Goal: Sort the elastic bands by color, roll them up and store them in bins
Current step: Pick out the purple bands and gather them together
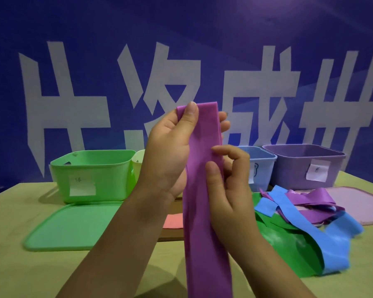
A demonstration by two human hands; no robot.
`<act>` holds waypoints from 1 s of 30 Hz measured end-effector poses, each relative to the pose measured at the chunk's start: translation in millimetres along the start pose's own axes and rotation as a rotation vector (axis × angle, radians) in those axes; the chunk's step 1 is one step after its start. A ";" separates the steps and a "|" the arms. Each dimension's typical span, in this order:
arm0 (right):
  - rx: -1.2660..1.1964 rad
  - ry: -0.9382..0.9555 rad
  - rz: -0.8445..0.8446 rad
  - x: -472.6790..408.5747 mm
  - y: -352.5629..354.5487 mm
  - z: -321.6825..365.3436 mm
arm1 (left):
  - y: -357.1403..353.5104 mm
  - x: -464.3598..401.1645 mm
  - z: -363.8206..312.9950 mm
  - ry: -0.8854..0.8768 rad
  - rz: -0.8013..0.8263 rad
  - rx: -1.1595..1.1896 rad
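Hands [168, 151] are both pinching the purple band [205, 190], which is needing flattening and tight rolling from its top end.

Left hand [166, 155], right hand [228, 190]: bare forearms, no sleeves, short nails.

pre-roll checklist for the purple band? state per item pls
1. Left hand holds top of purple band: ok.
2. Right hand pinches the band mid-length: ok.
3. Band flat, untwisted: ok where visible; lower end runs out of frame, cannot tell.
4. Purple bin open, lid off: ok.
5. Bin contents: cannot tell.
6. Pile sorted by color: not ok, blue, green, purple still mixed.
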State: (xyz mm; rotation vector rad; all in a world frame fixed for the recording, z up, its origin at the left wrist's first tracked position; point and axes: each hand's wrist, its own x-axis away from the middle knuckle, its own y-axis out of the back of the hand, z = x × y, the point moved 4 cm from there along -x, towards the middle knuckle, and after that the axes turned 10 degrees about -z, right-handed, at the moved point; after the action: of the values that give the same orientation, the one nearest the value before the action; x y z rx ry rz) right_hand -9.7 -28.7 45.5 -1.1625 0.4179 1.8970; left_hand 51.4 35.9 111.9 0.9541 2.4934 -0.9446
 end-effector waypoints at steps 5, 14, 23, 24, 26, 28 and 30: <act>-0.070 -0.053 -0.045 -4.6 6.4 -1.7 | 6.8 -3.5 -7.2 -0.026 -0.030 -0.004; 0.021 -0.071 0.022 4.8 3.2 -9.4 | 14.9 -6.6 -18.4 -0.034 -0.065 0.020; 0.029 0.036 0.248 17.7 -12.2 -9.2 | 14.8 -10.4 -15.0 0.034 -0.033 0.122; 0.036 0.036 0.297 21.8 -13.8 -10.4 | 15.2 -11.3 -13.6 0.038 -0.037 0.120; 0.022 0.001 0.380 30.0 -15.9 -13.3 | 16.6 -13.3 -9.2 0.054 -0.046 0.103; 0.006 -0.047 0.427 36.9 -15.3 -15.9 | 18.2 -15.8 -4.1 0.077 -0.053 0.095; -0.025 -0.109 0.463 41.6 -12.4 -18.0 | 21.7 -20.2 -1.3 0.086 -0.075 0.107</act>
State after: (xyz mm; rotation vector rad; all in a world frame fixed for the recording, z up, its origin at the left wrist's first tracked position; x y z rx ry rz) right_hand 1.7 -12.8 2.9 -1.0322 0.6469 2.3552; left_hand 80.9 39.3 112.5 0.9591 2.5892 -1.0919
